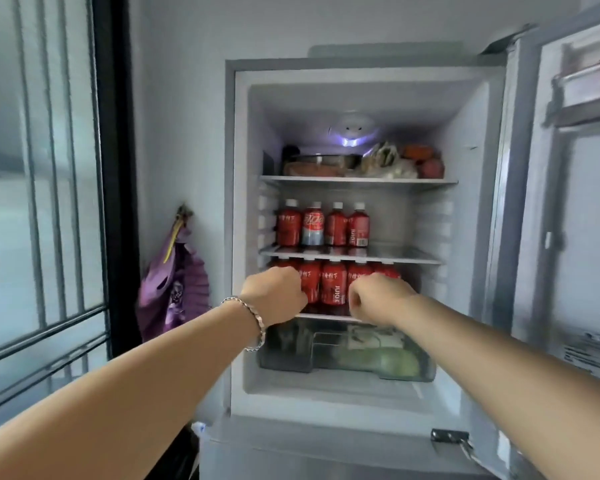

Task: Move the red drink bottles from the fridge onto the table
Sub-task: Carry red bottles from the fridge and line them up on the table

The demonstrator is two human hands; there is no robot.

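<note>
1. The left hand (274,294), wearing a silver chain bracelet, has its grip curled around a red plastic juice bottle at the left end of the lower fridge shelf (326,317); wrap the label fully before pulling.
2. Red bottles (333,289) between the hands stand touching; draw straight out.
3. The right hand (378,296) appears clamped on another bottle; contact is hidden.

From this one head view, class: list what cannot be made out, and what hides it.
- Lower-shelf bottles: count unclear; left hand and right hand cover the row's ends.
- Either hand's grip: fingers face away.
- Table: out of frame.
- Top-shelf food: blurred.
</note>
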